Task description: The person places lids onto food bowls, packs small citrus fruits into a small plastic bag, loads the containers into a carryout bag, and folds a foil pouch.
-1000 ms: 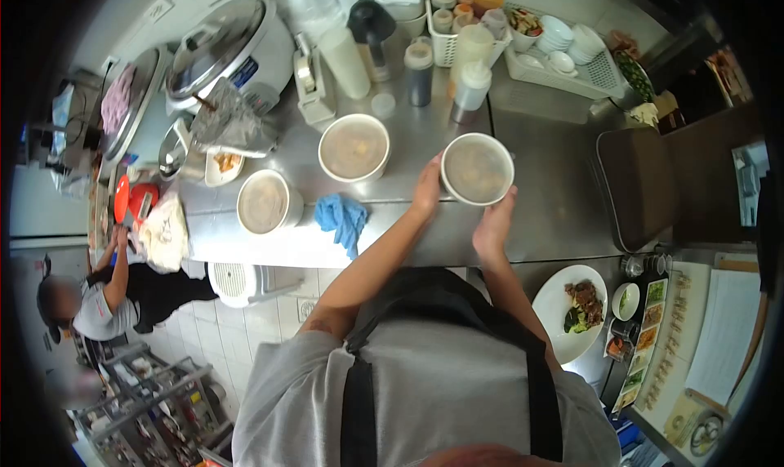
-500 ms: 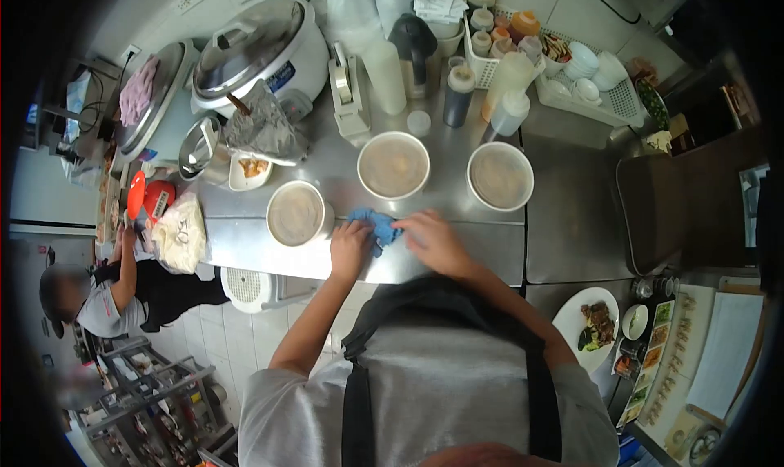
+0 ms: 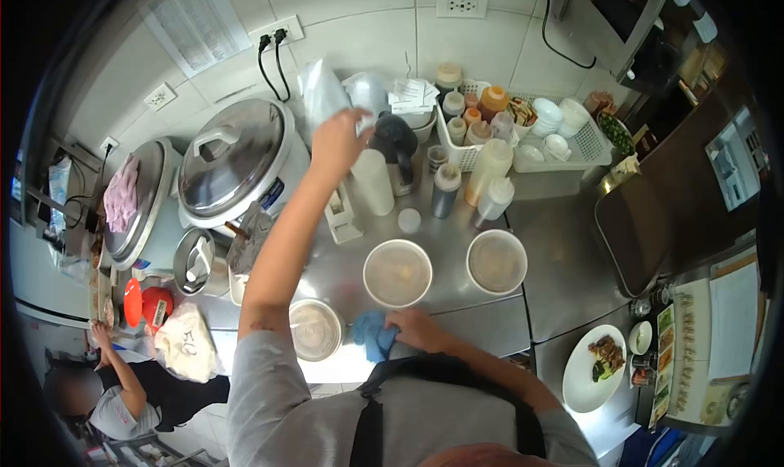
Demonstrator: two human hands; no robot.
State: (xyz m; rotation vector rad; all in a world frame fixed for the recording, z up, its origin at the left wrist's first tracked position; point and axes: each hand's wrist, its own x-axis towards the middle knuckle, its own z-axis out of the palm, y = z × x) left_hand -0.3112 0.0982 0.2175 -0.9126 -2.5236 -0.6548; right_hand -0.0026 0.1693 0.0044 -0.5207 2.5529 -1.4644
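My left hand is stretched out to the back of the counter, in front of the clear plastic bags. Its fingers are closed, and a small whitish piece shows at their tips; I cannot make out what it is. Low on the counter, my right hand grips the edge of a crumpled blue cloth. Round about stand three white bowls with translucent lids: a left bowl, partly behind my left arm, a middle bowl and a right bowl.
Behind the bowls are a tape dispenser, a white bottle and several sauce bottles. A large lidded cooker stands at the left. A plate of food sits on the right; a co-worker stands far left.
My left hand has left the cloth and risen to the bags at the back. My right hand stays with the cloth. The view has tilted up, showing more wall.
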